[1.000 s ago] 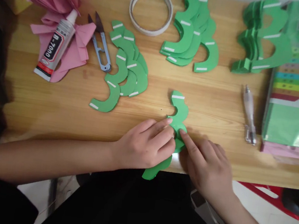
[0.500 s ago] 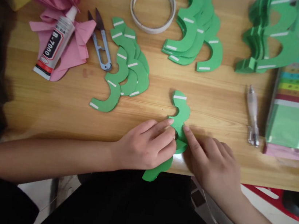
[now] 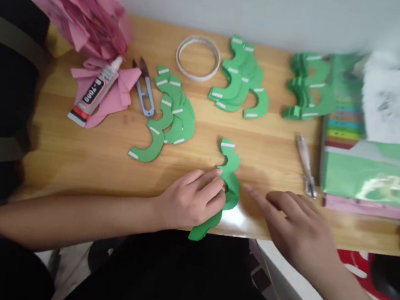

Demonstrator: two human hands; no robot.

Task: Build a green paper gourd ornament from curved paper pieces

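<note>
A chain of curved green paper pieces [image 3: 230,166] lies at the near edge of the wooden table [image 3: 73,163], its lower end hanging over the edge. My left hand [image 3: 191,200] rests curled on the middle of this chain, fingertips pressing it down. My right hand [image 3: 291,226] hovers just right of the chain, fingers stretched out, holding nothing and no longer touching the paper.
Piles of green curved pieces with white tape strips lie at centre left [image 3: 170,114], centre back [image 3: 240,79] and back right [image 3: 307,88]. A tape roll [image 3: 198,57], snips [image 3: 145,88], a glue tube [image 3: 95,89] on pink paper, a pen [image 3: 305,165] and stacked coloured paper [image 3: 366,177] surround them.
My right hand has lifted off the green chain and drawn back to the right. The view has tilted up and pulled back, showing more of the wall. The left hand stays on the chain.
</note>
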